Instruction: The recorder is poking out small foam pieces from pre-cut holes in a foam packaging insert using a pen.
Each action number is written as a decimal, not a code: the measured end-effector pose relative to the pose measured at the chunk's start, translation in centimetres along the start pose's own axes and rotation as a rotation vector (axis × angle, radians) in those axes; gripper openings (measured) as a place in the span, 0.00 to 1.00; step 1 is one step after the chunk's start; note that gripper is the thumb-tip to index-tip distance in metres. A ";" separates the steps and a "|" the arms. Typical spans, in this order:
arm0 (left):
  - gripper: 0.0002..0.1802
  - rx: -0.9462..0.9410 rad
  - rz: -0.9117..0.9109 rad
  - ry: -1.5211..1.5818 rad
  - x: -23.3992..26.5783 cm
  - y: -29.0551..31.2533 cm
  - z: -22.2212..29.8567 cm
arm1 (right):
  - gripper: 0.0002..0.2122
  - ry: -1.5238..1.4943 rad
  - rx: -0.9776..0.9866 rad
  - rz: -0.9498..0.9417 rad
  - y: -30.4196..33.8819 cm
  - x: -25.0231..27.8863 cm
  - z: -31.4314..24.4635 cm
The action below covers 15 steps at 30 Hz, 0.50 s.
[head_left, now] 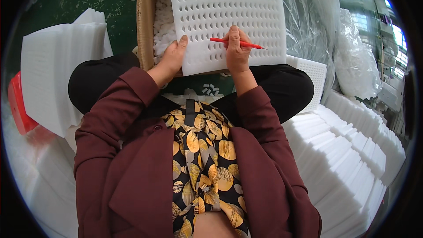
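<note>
A white foam sheet [229, 11] with rows of round, half-punched cut-outs lies across an open cardboard box [145, 22] in front of me. My left hand [171, 58] grips the sheet's lower left edge, thumb on top and the other fingers hidden underneath. Over the lower right rows, my right hand [238, 50] is closed around a slim red pen-like tool [253, 45]. Its thin dark tip points right, close above the foam; whether it touches cannot be told. Loose white foam bits [163, 22] fill the box beside the sheet.
Stacked white foam sheets [61, 61] stand at left beside a red plastic object [20, 105]. More foam stacks [339, 163] lie at lower right. A perforated sheet [312, 77] leans by my right knee. Clear plastic bags [357, 57] are at right, small foam scraps [210, 90] on the green floor.
</note>
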<state>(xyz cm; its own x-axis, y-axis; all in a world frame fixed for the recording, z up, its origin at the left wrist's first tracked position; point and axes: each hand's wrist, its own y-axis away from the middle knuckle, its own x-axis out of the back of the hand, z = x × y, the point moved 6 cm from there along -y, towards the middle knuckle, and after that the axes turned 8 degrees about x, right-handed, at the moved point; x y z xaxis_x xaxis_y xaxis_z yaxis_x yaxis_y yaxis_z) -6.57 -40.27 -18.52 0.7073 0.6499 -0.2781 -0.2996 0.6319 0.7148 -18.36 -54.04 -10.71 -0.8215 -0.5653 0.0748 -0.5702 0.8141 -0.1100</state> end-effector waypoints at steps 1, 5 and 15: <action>0.20 -0.082 0.022 -0.021 -0.1 0.2 -0.1 | 0.18 0.030 0.036 -0.014 0.1 0.0 -0.4; 0.20 -0.270 0.056 -0.069 -0.6 0.5 0.1 | 0.17 0.125 0.152 -0.067 0.3 -0.4 -0.8; 0.17 -0.374 0.055 -0.193 -1.2 1.4 1.7 | 0.16 0.608 0.469 -0.258 0.4 -3.5 -2.3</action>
<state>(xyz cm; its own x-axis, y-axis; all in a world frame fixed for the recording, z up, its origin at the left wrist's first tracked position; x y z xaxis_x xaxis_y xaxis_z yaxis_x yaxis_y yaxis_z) -6.78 -40.92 -16.11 0.7801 0.6185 -0.0947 -0.5271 0.7311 0.4331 -15.71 -51.46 -8.76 -0.5983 -0.4468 0.6652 -0.7927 0.4513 -0.4098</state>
